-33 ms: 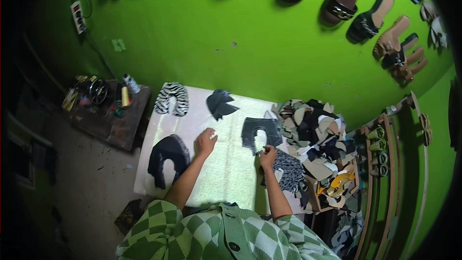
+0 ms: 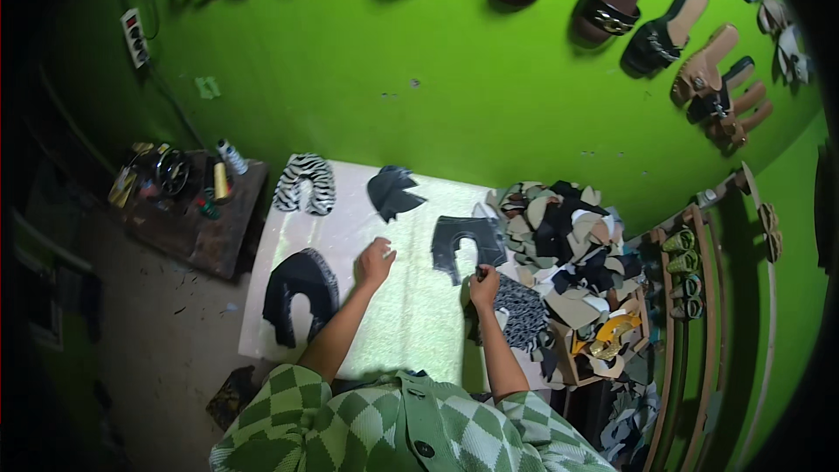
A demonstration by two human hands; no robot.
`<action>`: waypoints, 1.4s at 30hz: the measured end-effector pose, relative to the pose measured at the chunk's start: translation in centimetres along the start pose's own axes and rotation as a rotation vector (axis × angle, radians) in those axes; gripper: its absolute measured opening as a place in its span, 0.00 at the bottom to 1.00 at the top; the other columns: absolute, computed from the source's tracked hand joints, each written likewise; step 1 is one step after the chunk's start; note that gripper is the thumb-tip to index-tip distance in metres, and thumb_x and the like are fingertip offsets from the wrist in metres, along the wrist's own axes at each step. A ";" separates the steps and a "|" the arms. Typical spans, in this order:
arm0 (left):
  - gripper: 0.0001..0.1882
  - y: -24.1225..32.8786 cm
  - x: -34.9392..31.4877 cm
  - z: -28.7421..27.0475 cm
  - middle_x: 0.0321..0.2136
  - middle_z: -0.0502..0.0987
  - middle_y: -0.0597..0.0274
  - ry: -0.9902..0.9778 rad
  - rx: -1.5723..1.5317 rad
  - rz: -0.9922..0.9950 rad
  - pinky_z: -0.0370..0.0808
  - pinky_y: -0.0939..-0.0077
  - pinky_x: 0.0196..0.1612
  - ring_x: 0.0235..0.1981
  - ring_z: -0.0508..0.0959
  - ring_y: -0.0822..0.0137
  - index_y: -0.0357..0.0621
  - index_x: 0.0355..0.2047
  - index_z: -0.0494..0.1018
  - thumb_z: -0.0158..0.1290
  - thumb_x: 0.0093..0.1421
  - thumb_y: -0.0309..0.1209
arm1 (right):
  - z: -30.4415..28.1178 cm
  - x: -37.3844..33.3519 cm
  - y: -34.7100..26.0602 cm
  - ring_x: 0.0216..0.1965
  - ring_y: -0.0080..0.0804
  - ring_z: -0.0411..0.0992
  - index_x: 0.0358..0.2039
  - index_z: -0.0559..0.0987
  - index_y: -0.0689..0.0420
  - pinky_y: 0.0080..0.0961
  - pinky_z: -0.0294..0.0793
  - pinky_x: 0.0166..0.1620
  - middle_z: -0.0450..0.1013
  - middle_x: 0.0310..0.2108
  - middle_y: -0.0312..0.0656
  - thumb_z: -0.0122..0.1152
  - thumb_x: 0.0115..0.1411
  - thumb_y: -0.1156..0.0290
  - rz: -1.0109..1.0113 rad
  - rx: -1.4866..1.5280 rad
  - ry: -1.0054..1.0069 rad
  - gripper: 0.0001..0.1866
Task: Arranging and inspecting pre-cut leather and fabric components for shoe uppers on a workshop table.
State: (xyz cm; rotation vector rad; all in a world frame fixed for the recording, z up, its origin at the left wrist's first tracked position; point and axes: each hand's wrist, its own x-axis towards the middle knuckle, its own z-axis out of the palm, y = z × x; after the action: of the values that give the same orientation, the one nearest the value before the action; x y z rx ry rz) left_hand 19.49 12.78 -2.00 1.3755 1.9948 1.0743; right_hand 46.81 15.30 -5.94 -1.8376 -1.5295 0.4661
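My left hand hovers over the middle of the pale table, its fingers bent and slightly apart with nothing visible in them. At the lower edge of a dark U-shaped cut piece, my right hand is closed on a small dark thing too small to make out. A black-and-white speckled piece lies just right of that hand. To the left of my left forearm sits a black U-shaped piece. Farther back are a zebra-striped U-shaped piece and a dark piece with pointed ends.
A heap of scraps covers the table's right side, beside a wooden box of offcuts. On the left, a dark side table carries a spray can and a spool. Sandals line the green wall; a wooden rack stands right.
The whole view has shifted slightly to the left. Against the table, my left hand is a little farther right; my right hand stays by the dark U-shaped piece.
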 end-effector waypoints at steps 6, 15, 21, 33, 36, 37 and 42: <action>0.16 2.1 -0.4 8.2 0.28 0.77 0.62 -0.195 -0.004 -0.088 0.72 0.67 0.35 0.32 0.77 0.60 0.47 0.36 0.69 0.57 0.47 0.35 | -2.5 4.3 2.1 0.34 0.41 0.66 0.38 0.71 0.62 0.30 0.66 0.40 0.65 0.33 0.48 0.60 0.41 0.75 -0.033 0.026 0.054 0.20; 0.15 3.4 0.0 11.2 0.25 0.77 0.58 -0.216 -0.035 -0.125 0.72 0.69 0.32 0.29 0.77 0.60 0.43 0.34 0.69 0.58 0.46 0.32 | -2.2 8.4 0.5 0.40 0.44 0.67 0.40 0.71 0.61 0.33 0.67 0.43 0.68 0.37 0.48 0.61 0.45 0.69 0.188 -0.117 -0.072 0.20; 0.13 3.6 -0.8 9.1 0.21 0.77 0.59 -0.178 -0.187 -0.121 0.71 0.73 0.26 0.23 0.77 0.67 0.43 0.32 0.70 0.58 0.46 0.31 | -1.7 6.8 0.4 0.19 0.22 0.66 0.33 0.72 0.63 0.19 0.66 0.26 0.69 0.18 0.36 0.66 0.43 0.72 0.124 0.228 -0.089 0.17; 0.14 -5.1 -4.9 -2.0 0.22 0.77 0.57 -0.677 0.115 -0.307 0.72 0.75 0.29 0.24 0.76 0.67 0.40 0.24 0.74 0.61 0.41 0.37 | -2.6 -3.9 1.1 0.24 0.28 0.73 0.33 0.73 0.60 0.23 0.70 0.30 0.73 0.23 0.41 0.66 0.41 0.65 0.158 -0.011 -0.756 0.19; 0.18 -5.3 -5.0 -2.2 0.28 0.76 0.52 -0.710 0.289 -0.223 0.71 0.71 0.34 0.31 0.76 0.61 0.40 0.26 0.74 0.60 0.41 0.42 | -3.3 -4.7 -1.5 0.33 0.41 0.73 0.31 0.74 0.57 0.31 0.71 0.37 0.74 0.29 0.44 0.64 0.39 0.63 0.083 -0.337 -0.735 0.18; 0.23 -5.2 -4.9 -2.1 0.32 0.75 0.49 -0.683 0.230 -0.230 0.70 0.69 0.38 0.36 0.75 0.57 0.39 0.29 0.74 0.59 0.41 0.46 | -3.4 -4.5 -2.3 0.36 0.44 0.72 0.33 0.73 0.57 0.34 0.71 0.38 0.74 0.33 0.46 0.62 0.40 0.65 0.087 -0.423 -0.756 0.18; 0.26 -4.0 -1.0 -0.7 0.33 0.75 0.49 -0.494 0.220 -0.169 0.71 0.69 0.40 0.37 0.75 0.56 0.38 0.36 0.71 0.57 0.43 0.46 | -3.4 -1.8 -5.7 0.37 0.44 0.72 0.37 0.71 0.56 0.37 0.71 0.39 0.73 0.33 0.48 0.61 0.42 0.67 0.115 -0.402 -0.611 0.19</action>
State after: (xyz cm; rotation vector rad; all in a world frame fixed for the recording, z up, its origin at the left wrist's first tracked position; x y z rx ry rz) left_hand 17.18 10.85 -4.92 1.3842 1.8460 0.3948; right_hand 44.60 12.96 0.16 -2.2263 -2.0400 0.8887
